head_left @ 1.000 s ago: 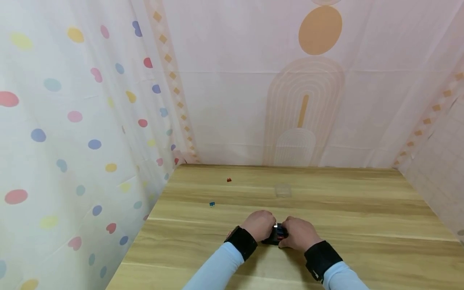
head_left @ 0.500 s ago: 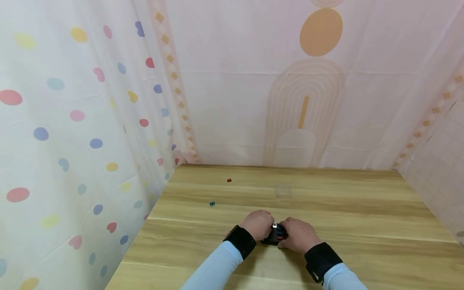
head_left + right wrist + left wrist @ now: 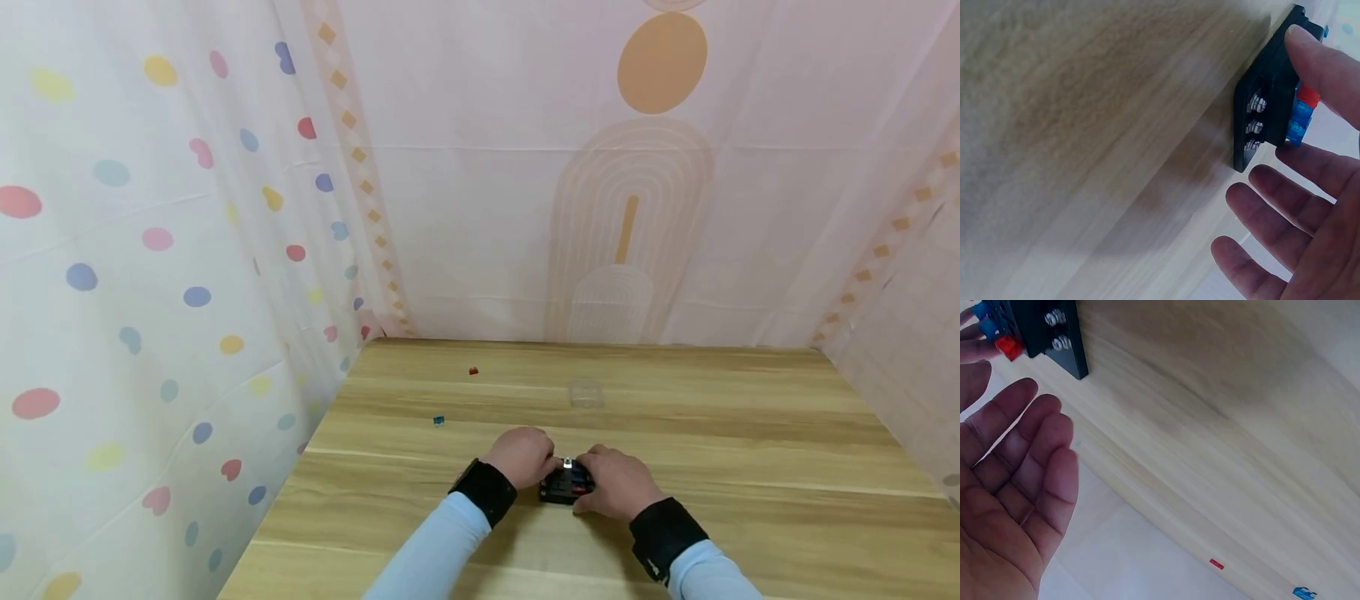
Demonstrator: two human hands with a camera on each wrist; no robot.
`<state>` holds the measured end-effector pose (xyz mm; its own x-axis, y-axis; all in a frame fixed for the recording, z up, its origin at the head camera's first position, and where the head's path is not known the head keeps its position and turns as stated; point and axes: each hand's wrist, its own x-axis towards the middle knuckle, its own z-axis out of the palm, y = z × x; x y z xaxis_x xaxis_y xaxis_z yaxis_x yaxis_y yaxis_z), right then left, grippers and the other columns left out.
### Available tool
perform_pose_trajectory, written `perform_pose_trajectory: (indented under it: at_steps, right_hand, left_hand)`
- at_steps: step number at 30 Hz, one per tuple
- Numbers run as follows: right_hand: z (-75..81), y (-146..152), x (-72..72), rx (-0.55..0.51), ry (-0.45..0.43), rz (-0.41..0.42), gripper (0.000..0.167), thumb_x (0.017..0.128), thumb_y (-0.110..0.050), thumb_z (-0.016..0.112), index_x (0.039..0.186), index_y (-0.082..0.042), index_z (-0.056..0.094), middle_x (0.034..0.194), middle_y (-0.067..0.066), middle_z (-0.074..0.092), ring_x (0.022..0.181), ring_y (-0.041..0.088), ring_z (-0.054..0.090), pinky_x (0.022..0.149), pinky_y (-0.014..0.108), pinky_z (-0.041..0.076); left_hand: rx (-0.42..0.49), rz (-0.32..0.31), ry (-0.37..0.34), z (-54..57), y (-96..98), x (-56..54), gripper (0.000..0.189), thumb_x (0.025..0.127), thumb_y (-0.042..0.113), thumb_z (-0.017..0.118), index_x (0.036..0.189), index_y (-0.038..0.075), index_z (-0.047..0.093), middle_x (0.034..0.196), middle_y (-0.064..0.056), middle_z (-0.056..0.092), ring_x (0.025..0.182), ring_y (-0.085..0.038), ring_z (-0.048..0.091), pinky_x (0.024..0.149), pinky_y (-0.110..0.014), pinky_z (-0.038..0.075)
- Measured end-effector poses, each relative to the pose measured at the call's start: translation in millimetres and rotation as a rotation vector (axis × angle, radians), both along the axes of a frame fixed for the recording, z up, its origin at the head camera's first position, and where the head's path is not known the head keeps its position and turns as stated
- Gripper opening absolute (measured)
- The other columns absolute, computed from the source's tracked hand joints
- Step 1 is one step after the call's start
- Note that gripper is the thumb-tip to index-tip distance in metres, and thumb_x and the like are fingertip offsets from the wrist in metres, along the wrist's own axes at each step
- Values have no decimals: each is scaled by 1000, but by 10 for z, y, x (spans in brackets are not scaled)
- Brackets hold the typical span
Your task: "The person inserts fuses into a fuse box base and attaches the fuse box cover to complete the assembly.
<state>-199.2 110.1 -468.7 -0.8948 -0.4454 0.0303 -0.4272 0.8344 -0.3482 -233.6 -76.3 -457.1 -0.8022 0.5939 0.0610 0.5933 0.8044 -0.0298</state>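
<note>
Hanging at the far left, a dotted curtain (image 3: 225, 225) drops down beside the bench (image 3: 750, 467), whose top has a pale wood grain. Just in from that edge lies a blue piece (image 3: 438, 422), and farther back, slightly to the right, a red piece (image 3: 473, 371); both sit well apart from the hands. Next comes a pale blue sleeve (image 3: 427, 546) with a black band (image 3: 487, 490) at the wrist, then the left hand (image 3: 520, 457). Its fingers are loosely bent, with a gap between thumb and fingertips and nothing seen in the grasp. The fingertips are at the block's left side; whether they touch it I cannot tell.

The block (image 3: 561, 492) lies on the bench between the two hands, nearer the right palm. It is black, with blue and red parts set in its top and silver screws (image 3: 1254, 127) along its side. Behind it, a clear piece (image 3: 586, 393) lies on the bench, apart from both hands.

The right hand (image 3: 618, 483) holds the block by its right end, thumb on the near side and index finger on the far side, the other fingers spread free. A second black band and pale blue sleeve follow.
</note>
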Motion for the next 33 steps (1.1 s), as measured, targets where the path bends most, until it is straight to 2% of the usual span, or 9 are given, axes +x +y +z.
perform_pose_trajectory:
  at_steps: [8,17,20,33]
  right_hand:
    - [20,-7,-10,34,-44,-35,72,66,-42,91,119,0,67,110,11,64,93,27,62,81,46,52]
    - [57,2,-12,44,-51,-58,74,65,-44,90,120,1,67,110,11,65,93,27,62,81,46,52]
    - [50,8,-15,39,-58,-65,76,65,-45,90,120,1,67,111,12,65,94,27,63,81,45,53]
    - [33,32,-6,16,-41,-75,75,66,-44,90,120,2,66,112,11,65,99,30,63,84,47,52]
  left_hand:
    - [7,61,-20,19,-133,-47,24,93,37,69,80,17,72,70,8,60,62,-6,51,53,-23,43]
    - [39,124,-44,16,-298,-113,23,92,35,71,99,13,75,89,3,66,78,-11,62,65,-26,52]
    - [62,143,-44,18,-363,-130,24,91,33,72,101,12,75,91,1,67,81,-13,63,67,-27,53]
    - [49,210,-61,2,-546,-188,26,90,32,74,104,10,73,96,-3,68,85,-17,65,70,-31,55]
